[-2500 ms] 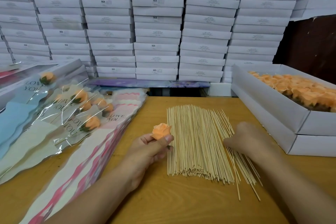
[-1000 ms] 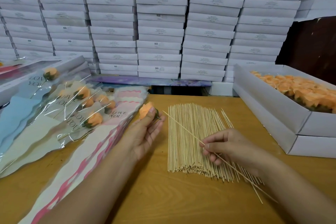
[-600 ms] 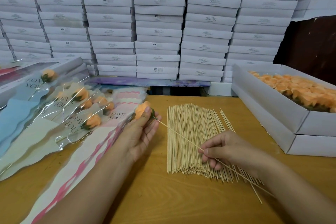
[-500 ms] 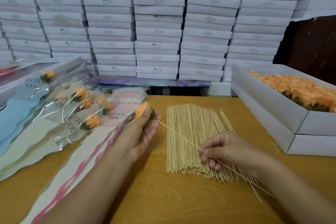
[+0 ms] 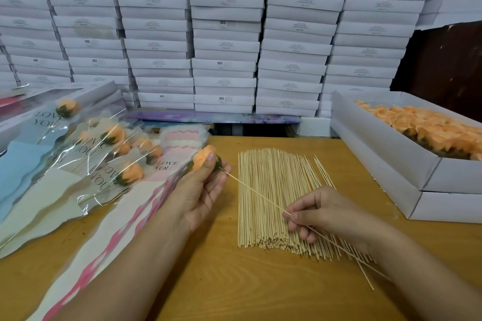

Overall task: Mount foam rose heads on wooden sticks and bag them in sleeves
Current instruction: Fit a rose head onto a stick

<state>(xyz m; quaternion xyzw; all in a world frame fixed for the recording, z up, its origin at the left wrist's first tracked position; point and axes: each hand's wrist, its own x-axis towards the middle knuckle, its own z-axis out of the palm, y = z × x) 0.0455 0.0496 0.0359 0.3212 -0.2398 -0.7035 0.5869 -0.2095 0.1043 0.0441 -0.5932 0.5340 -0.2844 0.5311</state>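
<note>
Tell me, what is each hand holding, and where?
The left hand grips the rose head around its petals. The right hand pinches the stick partway along its shaft; the stick's tip meets the rose's green base.

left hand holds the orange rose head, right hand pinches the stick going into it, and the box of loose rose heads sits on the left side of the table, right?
Not quite. The head view shows the box of loose rose heads on the right side of the table. The rest is right: the left hand holds the rose head and the right hand pinches the stick.
</note>
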